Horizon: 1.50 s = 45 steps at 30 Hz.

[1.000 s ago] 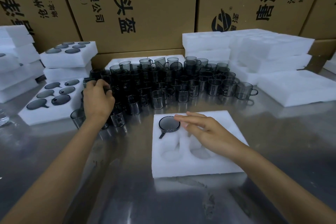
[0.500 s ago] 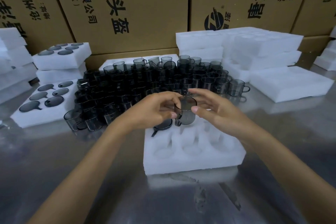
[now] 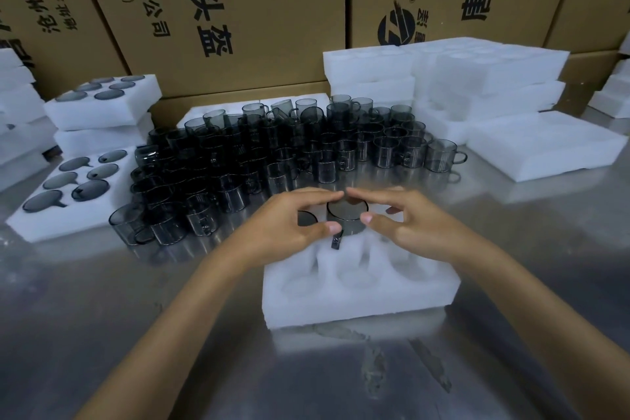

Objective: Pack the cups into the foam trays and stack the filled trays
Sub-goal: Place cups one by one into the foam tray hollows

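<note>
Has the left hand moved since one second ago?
Yes. The left hand left the loose cups and came right to the front foam tray, where both hands hold a cup.

A shiny metal counter [image 3: 102,317] holds a crowd of dark glass cups [image 3: 259,160], a near foam tray [image 3: 358,297] and white foam tray stacks [image 3: 477,85] at both sides.

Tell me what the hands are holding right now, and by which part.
Both hands hold one dark glass cup by its rim: the left hand and right hand pinch opposite sides over the foam tray.
</note>
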Each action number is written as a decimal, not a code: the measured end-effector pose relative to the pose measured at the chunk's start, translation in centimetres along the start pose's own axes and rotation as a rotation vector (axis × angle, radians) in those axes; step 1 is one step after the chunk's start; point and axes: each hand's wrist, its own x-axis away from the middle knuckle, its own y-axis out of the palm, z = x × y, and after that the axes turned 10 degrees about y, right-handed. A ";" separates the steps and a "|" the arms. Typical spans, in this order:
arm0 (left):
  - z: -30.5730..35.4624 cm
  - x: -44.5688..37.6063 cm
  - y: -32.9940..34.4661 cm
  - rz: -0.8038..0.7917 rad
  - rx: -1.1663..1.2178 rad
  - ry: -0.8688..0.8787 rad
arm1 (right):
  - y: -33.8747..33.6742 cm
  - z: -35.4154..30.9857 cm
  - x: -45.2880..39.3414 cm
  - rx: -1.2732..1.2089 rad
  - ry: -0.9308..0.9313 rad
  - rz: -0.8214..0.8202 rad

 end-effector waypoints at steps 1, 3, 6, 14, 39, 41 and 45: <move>-0.3 0.1 0.1 0.002 -0.099 0.007 | 0.1 0.0 0.0 0.023 0.004 -0.006; -0.9 0.4 0.3 0.005 -0.170 0.003 | 0.7 0.1 0.1 0.130 0.017 0.002; -1.3 0.7 1.1 0.013 -0.232 -0.005 | 1.3 0.2 -0.2 0.361 0.031 0.058; -3.1 -1.3 -2.6 0.290 -0.285 -0.096 | 1.2 0.9 -0.4 0.319 0.033 0.095; 2.1 -3.8 -0.8 0.433 -0.135 -0.023 | -0.3 0.3 0.8 -0.596 0.041 0.301; 4.1 -4.1 1.4 0.351 -0.134 0.023 | -0.6 0.1 1.2 -0.619 0.017 0.327; 5.3 -4.7 4.3 0.295 -0.282 0.060 | -1.1 0.7 1.9 -0.558 -0.001 0.346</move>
